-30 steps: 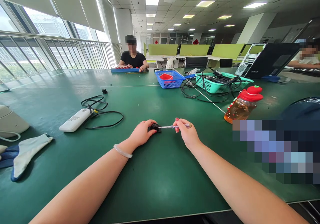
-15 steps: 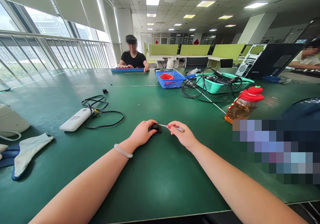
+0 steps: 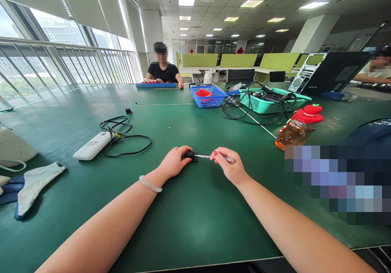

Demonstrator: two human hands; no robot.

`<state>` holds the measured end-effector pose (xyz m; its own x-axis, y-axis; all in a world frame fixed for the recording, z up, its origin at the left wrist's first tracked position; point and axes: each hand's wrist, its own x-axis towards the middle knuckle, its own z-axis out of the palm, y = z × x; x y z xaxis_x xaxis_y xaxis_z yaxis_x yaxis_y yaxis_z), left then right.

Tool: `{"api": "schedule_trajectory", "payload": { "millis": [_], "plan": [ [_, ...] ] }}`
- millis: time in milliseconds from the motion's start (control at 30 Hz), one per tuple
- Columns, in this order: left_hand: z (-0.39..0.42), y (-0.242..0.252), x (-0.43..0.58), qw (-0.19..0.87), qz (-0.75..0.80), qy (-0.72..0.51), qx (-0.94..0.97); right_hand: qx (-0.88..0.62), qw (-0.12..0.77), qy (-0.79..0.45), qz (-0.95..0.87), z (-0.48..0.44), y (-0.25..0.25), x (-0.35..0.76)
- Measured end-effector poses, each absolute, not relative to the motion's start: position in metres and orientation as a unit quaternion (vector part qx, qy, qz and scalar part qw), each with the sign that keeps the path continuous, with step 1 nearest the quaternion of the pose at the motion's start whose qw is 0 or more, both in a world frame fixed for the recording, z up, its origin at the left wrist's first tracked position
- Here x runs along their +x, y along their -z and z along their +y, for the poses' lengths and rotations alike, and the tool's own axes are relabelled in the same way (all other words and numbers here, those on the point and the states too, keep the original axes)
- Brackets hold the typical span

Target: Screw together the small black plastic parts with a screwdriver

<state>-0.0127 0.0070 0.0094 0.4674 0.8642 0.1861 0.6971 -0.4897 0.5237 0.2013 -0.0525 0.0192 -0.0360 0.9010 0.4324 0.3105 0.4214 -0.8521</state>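
Observation:
On the green table [image 3: 195, 216] lies a small black part [image 3: 192, 156], mostly flat with a raised dark block; its exact kind I cannot make out. My left hand [image 3: 174, 160] grips its left side between thumb and fingers. In my right hand [image 3: 229, 165] is a screwdriver [image 3: 204, 156] with a metal shaft and a clear-looking handle, pinched between thumb and fingers. The shaft points left, and its tip is at the right side of the black part; whether it touches is too small to tell.
To the left lie a white power bank [image 3: 94, 146] with a black cable [image 3: 134, 136] and a glove [image 3: 38, 187]. A red-lidded bottle [image 3: 297, 128], a blue basket [image 3: 210, 100] and a teal basket [image 3: 259, 107] with cables stand right. A person [image 3: 163, 71] sits opposite.
My right hand has moved to the right with the screwdriver, so more of the shaft shows. The left hand and the black part have stayed nearly in place.

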Motion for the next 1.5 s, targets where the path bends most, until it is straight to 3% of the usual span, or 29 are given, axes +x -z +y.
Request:
{"api": "schedule_trajectory", "payload": {
  "millis": [333,667,900,1267,1500],
  "plan": [
    [0.007,-0.007,-0.013,0.195,0.467,-0.229,0.832,-0.331,0.344,0.020,-0.878,-0.060,-0.018,0.184],
    [0.008,-0.004,-0.013,0.200,0.462,-0.240,0.830,-0.327,0.354,0.097,-0.871,-0.063,-0.022,0.183],
    [0.009,-0.004,-0.013,0.191,0.469,-0.227,0.832,-0.384,0.382,0.058,-0.839,-0.059,-0.020,0.186],
    [0.007,-0.004,-0.015,0.173,0.467,-0.195,0.845,-0.531,0.504,-0.176,-0.658,-0.053,-0.018,0.195],
    [0.008,-0.004,-0.015,0.173,0.458,-0.205,0.848,-0.511,0.480,-0.254,-0.667,-0.052,-0.012,0.181]
  ]
}}
